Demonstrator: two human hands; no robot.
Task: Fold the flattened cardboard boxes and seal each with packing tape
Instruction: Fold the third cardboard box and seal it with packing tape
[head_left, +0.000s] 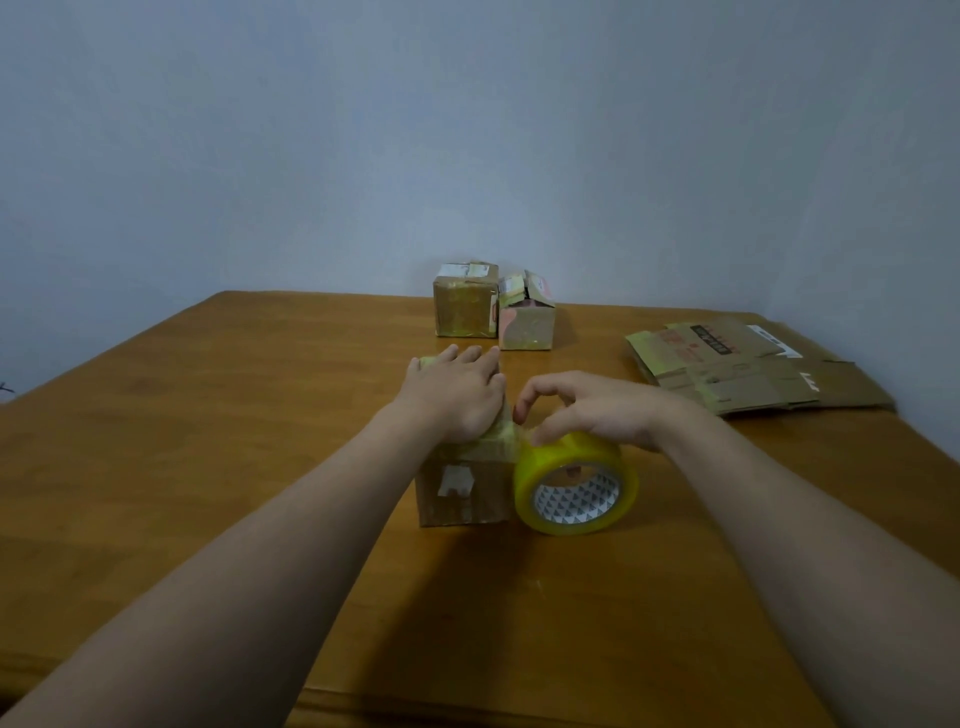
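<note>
Wooden table (260, 415) stands against a pale blue-grey wall (467, 130). Left hand (457, 395) lies flat, fingers straight, pressing the top of a small cardboard box (467, 493) mid-table. Right hand (592, 410) curls over the yellow tape roll (576, 488) touching the box's right side. Flattened boxes (737, 364) lie far right.

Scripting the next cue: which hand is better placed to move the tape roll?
Right, probably: the right hand curls over the tape roll; the left hand presses flat on the box.

dim, soft focus (edges bowed), faint shadows under forearms
</note>
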